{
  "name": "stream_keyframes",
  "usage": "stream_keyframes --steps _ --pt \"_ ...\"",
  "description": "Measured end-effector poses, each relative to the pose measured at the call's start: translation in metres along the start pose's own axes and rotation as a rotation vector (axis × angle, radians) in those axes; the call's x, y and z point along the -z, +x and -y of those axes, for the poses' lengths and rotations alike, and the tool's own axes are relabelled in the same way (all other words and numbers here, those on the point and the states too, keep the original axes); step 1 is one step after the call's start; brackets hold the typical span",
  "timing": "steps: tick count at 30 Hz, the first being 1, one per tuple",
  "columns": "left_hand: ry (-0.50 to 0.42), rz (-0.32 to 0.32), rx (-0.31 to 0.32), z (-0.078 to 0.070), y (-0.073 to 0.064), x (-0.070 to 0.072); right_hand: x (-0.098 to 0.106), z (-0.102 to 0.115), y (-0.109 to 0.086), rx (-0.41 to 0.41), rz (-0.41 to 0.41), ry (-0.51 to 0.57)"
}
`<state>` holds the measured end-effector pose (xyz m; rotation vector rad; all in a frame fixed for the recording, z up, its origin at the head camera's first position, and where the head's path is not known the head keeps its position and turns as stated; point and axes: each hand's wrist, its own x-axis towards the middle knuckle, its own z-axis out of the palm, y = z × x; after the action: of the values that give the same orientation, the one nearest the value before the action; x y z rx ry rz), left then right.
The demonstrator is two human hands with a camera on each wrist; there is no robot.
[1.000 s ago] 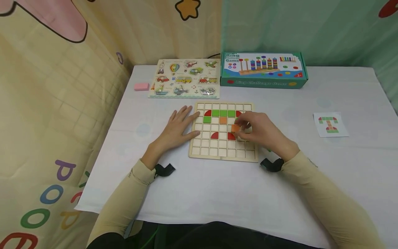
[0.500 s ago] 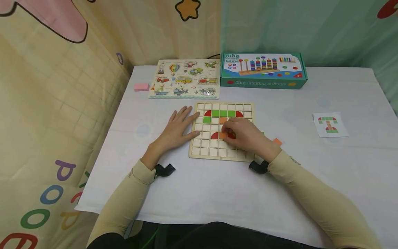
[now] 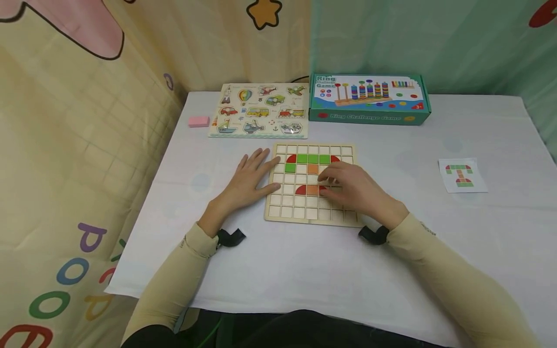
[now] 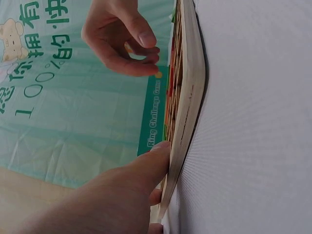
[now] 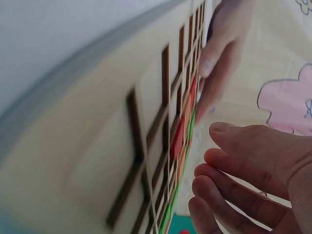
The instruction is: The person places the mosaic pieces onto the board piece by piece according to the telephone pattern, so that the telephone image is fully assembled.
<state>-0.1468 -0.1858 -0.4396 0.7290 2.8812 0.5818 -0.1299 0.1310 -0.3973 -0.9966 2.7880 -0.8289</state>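
A wooden grid board (image 3: 311,213) lies on the table, with several coloured tiles in its cells. My left hand (image 3: 249,180) rests at its left edge, fingers spread, the thumb (image 4: 156,153) on the rim. Over the right half hovers my right hand (image 3: 359,191), fingers loosely bent and nothing between them. Close to its fingertips an orange square (image 3: 312,190) sits between two red quarter-circles, the right one partly hidden. Another orange square (image 3: 313,168) lies higher up. Above it, green squares (image 3: 313,158) form a row with a red quarter-circle (image 3: 291,158) at each end; one green square (image 3: 290,167) lies below.
A white card (image 3: 463,175) with a printed coloured pattern lies to the right. At the back are a vehicle picture puzzle (image 3: 258,110), a green Ring Challenge Game box (image 3: 370,117) and a pink block (image 3: 198,122).
My right hand carried an orange square left to the cell between the red quarter-circles, let go and drew back slightly right. My left hand has stayed put.
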Motion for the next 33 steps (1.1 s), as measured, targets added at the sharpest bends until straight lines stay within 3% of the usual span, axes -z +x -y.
stream_keyframes --steps 11,22,33 --pt "0.011 -0.004 0.002 0.000 0.000 -0.001 0.037 -0.040 -0.047 -0.112 -0.054 0.016" --pt "0.015 0.000 0.004 0.000 0.000 0.000 0.053 -0.073 -0.092 -0.165 -0.041 0.008" --pt "0.017 0.002 0.002 -0.001 0.001 -0.001 0.053 -0.096 -0.110 -0.188 -0.005 0.185"
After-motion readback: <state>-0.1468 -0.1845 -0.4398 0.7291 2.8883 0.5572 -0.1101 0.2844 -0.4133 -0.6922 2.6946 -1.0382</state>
